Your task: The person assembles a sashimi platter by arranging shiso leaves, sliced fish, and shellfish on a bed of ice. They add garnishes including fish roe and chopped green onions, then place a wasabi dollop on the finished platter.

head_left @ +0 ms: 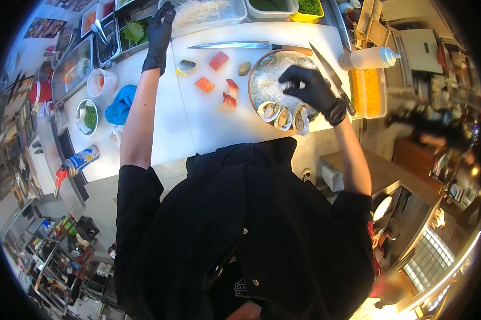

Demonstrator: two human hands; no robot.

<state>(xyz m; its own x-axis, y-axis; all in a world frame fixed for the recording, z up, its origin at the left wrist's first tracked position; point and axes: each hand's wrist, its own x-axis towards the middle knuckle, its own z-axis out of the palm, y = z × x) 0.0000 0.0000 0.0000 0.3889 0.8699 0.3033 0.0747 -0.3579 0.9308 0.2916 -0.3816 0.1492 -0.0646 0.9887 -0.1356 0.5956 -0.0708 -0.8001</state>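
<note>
My right hand (309,90), in a black glove, hovers over a round plate (255,85) covered in something white and icy. Its fingertips are pinched together around a small whitish bit that I cannot make out. Three opened oysters (284,118) sit along the plate's near edge. My left hand (159,40), gloved too, reaches to the left corner of a clear container of white shreds (203,9), fingers mostly stretched out beside its rim. Between the hands, the white cutting board (197,122) carries a red fish piece (218,61), an orange one (204,84), a silver-skinned one (186,67) and red-and-white seafood (229,98).
A wooden-handled knife (235,45) lies behind the plate, and a dark-handled knife (331,77) slants along its right. Farther right are a squeeze bottle (368,58) and an orange-filled tub (369,93). A blue cloth (121,105), a greens bowl (87,117) and a torch canister (80,160) stand left.
</note>
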